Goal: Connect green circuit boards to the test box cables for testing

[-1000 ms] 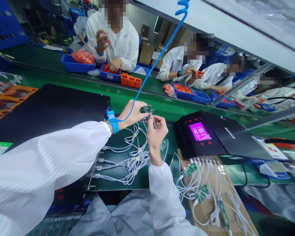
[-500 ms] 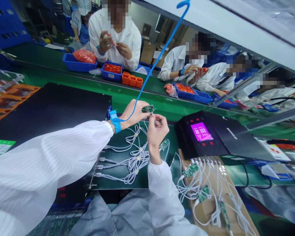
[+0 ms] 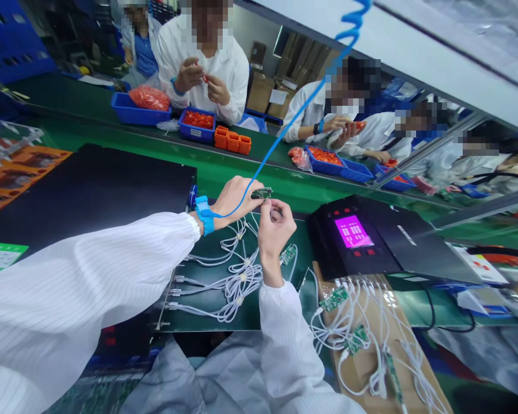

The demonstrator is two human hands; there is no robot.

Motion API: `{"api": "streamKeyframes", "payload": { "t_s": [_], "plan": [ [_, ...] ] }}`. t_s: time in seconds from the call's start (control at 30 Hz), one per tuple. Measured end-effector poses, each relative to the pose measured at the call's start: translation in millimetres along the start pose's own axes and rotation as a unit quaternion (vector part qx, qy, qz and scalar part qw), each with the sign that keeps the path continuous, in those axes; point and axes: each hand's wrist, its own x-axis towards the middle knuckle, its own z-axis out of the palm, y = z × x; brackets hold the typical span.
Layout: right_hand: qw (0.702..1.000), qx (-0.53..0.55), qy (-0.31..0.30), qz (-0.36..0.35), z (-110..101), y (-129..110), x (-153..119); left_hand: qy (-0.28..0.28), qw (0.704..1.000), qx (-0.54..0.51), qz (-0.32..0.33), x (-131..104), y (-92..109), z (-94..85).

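A small green circuit board [image 3: 262,193] is pinched in my left hand [image 3: 235,198], which wears a blue wrist strap [image 3: 204,215] with a blue cord. Just below the board, my right hand [image 3: 277,224] has its fingers pressed together at the board's lower edge; what they grip is too small to make out. White cables [image 3: 242,279] lie bundled under my hands on the green surface. Another green board [image 3: 288,254] rests right of my right wrist, with a white cable beside it.
A black device with a lit magenta screen [image 3: 354,231] stands to the right. Cabled boards lie on cardboard [image 3: 371,374] in front of it. A large black box [image 3: 90,195] is at the left. Across the bench, people handle orange parts near blue bins [image 3: 196,133].
The held board has tilted and now shows more edge-on. My left hand has shifted very slightly right. The blue cord's upper part has swung right, showing its coils.
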Motion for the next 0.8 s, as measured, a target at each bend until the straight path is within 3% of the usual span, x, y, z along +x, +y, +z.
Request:
{"api": "streamKeyframes", "payload": {
  "t_s": [0.3, 0.43, 0.57, 0.8],
  "plan": [
    [1.000, -0.023, -0.012, 0.006, -2, 7, 1, -0.003, 1.000, 0.000, -0.005, -2, 1, 3.3],
    [0.999, -0.001, -0.037, -0.008, -3, 0, 7, 0.024, 0.992, -0.098, -0.071, -2, 8, -2.1],
    [0.999, 0.010, -0.032, -0.031, -5, -3, 11, 0.030, 0.964, -0.220, -0.146, -1, 11, -3.3],
    [0.995, -0.057, -0.007, -0.081, -8, 3, 5, 0.009, 0.960, -0.242, -0.143, -3, 12, -2.4]
  ]
}}
